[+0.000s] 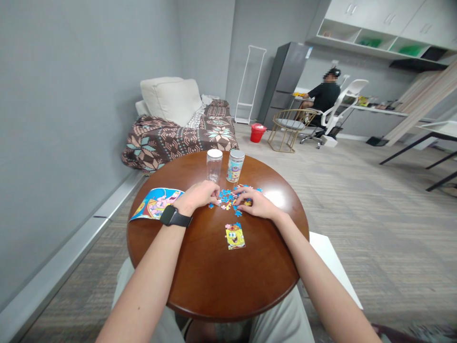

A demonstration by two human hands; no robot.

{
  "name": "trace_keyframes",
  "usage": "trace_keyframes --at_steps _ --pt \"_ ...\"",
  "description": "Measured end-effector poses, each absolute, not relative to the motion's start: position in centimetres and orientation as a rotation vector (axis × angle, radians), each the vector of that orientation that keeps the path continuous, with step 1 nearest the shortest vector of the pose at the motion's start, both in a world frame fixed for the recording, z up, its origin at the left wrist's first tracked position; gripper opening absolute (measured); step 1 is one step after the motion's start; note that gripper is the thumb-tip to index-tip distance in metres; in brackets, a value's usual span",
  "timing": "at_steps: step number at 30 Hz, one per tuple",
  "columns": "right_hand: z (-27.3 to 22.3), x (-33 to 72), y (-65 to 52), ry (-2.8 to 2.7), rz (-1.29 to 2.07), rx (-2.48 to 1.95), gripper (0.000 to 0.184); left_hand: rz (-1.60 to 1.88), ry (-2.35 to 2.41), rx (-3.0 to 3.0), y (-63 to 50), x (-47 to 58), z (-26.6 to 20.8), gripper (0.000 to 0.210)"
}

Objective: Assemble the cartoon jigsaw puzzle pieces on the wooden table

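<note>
Loose jigsaw puzzle pieces (pixel 226 196), mostly blue with some yellow and pink, lie in a pile on the round brown table (pixel 214 281). My left hand (pixel 200 195), a black watch on its wrist, is at the pile's left edge with fingers curled together; what they hold, if anything, is hidden. On the right side, my right hand (pixel 255 202) rests over the pieces with its fingers apart. Nearer to me lies a joined section of puzzle (pixel 235 237) showing a yellow cartoon face. A printed picture sheet (pixel 152 204) lies partly behind my left wrist.
Behind the pile stand a clear jar (pixel 214 166) with a white lid and a cartoon-printed can (pixel 235 166). Beyond the table are a covered sofa (pixel 178 138), a red bin (pixel 257 133), a gold-framed chair (pixel 291 124) and a seated person (pixel 326 95).
</note>
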State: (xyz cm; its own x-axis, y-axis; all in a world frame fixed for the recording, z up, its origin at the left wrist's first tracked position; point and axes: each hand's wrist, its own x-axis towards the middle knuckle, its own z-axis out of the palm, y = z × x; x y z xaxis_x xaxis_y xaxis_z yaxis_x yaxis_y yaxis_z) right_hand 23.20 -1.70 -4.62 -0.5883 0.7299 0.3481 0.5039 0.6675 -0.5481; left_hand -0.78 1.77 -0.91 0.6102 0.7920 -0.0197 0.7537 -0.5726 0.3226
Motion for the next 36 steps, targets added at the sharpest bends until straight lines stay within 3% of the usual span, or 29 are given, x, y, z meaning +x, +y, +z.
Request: trace_keyframes --at_steps 11,18,31,36 --pt "-4.2 23.4 -1.8 -2.322 0.512 -0.962 0.005 0.145 1.14 2.521 1.8 -0.4 -0.9 0.008" --pt "-4.1 23.3 -2.1 -2.365 0.56 -0.925 0.019 0.18 1.156 2.549 1.5 -0.3 -0.8 0.012" --pt "-3.7 23.7 -2.2 -2.355 0.555 -0.993 0.007 0.177 1.134 2.544 1.6 -0.3 -1.0 0.01" --pt "-3.6 23.5 -2.3 -2.36 0.581 -0.968 0.018 0.15 1.134 2.572 1.7 -0.3 -1.2 0.011"
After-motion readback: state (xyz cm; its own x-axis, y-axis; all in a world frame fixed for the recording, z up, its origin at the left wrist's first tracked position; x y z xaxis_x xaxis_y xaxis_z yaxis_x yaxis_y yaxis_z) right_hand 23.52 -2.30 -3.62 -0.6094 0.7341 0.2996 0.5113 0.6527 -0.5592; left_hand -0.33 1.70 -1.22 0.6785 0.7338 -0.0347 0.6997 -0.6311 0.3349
